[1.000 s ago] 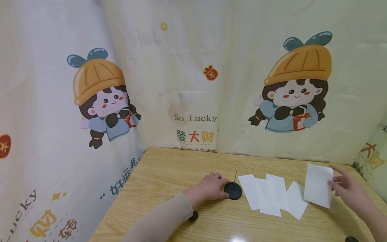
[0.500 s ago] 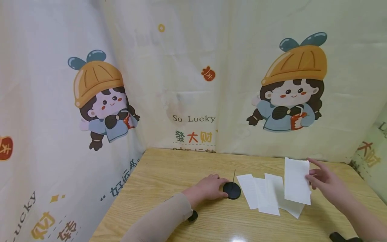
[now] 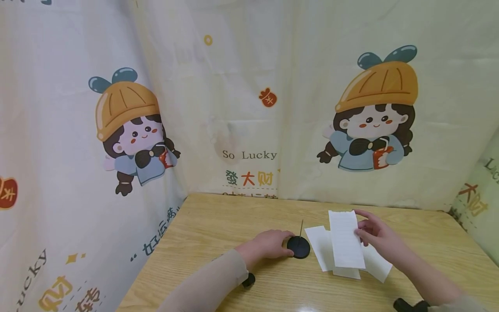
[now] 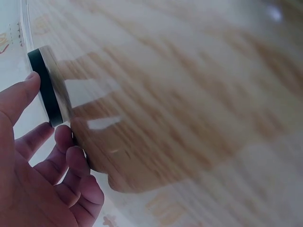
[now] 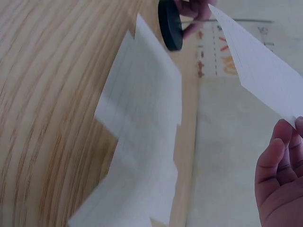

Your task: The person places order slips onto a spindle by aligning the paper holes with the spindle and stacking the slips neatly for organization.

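Note:
A bill spike point(image 3: 298, 248), a thin upright metal rod on a round black base, stands on the table. My left hand point(image 3: 270, 244) holds its base at the left side, with thumb and forefinger on the rim in the left wrist view. My right hand point(image 3: 377, 230) pinches a white paper slip point(image 3: 346, 242) by its right edge, raised above the table. Beneath it lie several overlapping white slips point(image 5: 147, 99), partly hidden by the held one in the head view. In the right wrist view the held slip's far corner points toward the spike's rod.
The wooden table point(image 3: 230, 216) backs onto a printed cloth curtain point(image 3: 241, 108), with another curtain side at left. Black wrist-worn pieces show near the left sleeve point(image 3: 210, 281) and the right forearm.
My right hand has carried the paper slip leftward, from the right end of the row to over the middle slips. My left hand has stayed on the spike's base.

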`<action>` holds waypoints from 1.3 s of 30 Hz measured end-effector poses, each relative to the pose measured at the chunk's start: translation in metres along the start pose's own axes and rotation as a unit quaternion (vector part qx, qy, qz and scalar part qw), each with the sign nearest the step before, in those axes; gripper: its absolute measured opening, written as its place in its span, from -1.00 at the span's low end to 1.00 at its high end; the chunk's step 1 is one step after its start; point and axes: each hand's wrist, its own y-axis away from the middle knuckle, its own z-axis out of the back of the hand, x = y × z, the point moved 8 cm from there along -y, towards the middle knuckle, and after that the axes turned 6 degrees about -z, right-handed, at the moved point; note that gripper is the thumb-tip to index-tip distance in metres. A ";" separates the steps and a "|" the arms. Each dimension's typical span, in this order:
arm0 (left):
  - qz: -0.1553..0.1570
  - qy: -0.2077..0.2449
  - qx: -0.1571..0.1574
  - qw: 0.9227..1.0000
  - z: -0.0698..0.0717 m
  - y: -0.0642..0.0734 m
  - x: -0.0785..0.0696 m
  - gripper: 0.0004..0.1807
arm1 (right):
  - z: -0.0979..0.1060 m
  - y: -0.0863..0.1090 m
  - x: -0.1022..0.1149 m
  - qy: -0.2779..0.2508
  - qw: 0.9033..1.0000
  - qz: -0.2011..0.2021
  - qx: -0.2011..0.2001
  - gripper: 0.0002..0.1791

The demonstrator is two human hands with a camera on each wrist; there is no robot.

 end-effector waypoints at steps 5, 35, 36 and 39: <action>0.003 0.007 0.003 1.000 0.000 0.000 0.001 -0.36 | -0.019 -0.007 0.009 -0.021 1.000 -0.007 0.017 -0.35; -0.008 0.001 -0.017 1.000 0.001 0.003 0.003 -0.39 | -0.056 -0.020 0.019 -0.080 0.996 -0.016 0.041 -0.33; -0.010 0.002 -0.019 1.000 0.001 0.004 0.003 -0.40 | -0.056 -0.019 0.019 -0.080 0.996 -0.015 0.041 -0.33; -0.017 -0.001 -0.028 0.999 0.001 0.005 0.005 -0.42 | -0.059 -0.019 0.018 -0.086 0.995 -0.016 0.045 -0.31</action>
